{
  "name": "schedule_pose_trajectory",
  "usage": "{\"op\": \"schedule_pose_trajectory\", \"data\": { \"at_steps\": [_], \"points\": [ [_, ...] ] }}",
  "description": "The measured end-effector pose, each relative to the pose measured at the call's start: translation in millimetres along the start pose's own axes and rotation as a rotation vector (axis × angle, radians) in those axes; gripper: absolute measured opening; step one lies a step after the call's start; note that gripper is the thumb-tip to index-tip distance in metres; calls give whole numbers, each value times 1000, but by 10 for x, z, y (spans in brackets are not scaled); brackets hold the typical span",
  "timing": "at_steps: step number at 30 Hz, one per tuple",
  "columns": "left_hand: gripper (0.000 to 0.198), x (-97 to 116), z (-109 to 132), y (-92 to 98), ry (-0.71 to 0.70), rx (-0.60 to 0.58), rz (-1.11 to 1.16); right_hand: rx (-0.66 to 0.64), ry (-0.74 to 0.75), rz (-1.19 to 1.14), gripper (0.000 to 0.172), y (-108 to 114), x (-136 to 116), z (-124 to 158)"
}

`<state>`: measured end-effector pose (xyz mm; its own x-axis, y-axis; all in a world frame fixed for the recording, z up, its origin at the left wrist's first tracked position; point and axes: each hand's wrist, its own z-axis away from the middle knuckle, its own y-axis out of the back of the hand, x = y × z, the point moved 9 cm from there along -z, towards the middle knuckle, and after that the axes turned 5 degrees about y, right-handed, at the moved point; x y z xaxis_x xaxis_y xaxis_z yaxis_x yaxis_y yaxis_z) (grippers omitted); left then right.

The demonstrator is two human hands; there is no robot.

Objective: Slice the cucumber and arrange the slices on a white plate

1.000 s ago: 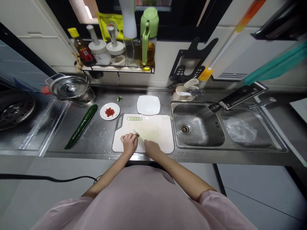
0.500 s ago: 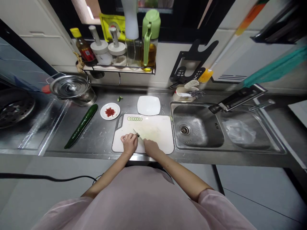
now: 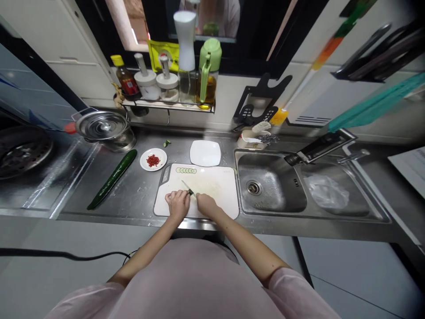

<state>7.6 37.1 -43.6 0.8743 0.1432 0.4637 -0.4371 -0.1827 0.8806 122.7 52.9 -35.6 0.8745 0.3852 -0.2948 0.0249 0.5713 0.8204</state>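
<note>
The right hand [image 3: 206,205] grips a kitchen knife [image 3: 185,184]; just left of it, the left hand [image 3: 178,204] steadies a cucumber piece [image 3: 190,192].

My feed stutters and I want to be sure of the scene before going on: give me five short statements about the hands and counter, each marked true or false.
1. The right hand holds a knife. True.
2. The row of cucumber slices lies on the square plate. False: it lies on the cutting board.
3. A long cucumber lies on the counter, left of the cutting board. True.
4. The round plate holds green pieces. False: its pieces are red.
5. The left hand is in the sink. False: it is at the cutting board, beside the knife.
</note>
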Motion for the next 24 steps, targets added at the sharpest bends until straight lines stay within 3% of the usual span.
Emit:
{"op": "schedule_pose_trajectory", "data": {
  "at_steps": [9, 14, 18, 21, 24],
  "points": [
    [20, -121, -21, 128, 180, 28, 156, 39, -117, 121, 37, 193, 346, 346],
    [27, -275, -228, 256, 349, 66, 422, 226, -161, 247, 48, 434, 590, 571],
    [32, 102, -516, 178, 148, -186, 671, 320, -122, 270, 50, 495, 664, 684],
    [30, 371, -575, 129, 9, -341, 555, 361, -103, 284, 51, 496, 675, 735],
    [26, 519, -542, 95, -85, -405, 422, 376, -101, 295, 50, 463, 683, 771]
  ]
}}
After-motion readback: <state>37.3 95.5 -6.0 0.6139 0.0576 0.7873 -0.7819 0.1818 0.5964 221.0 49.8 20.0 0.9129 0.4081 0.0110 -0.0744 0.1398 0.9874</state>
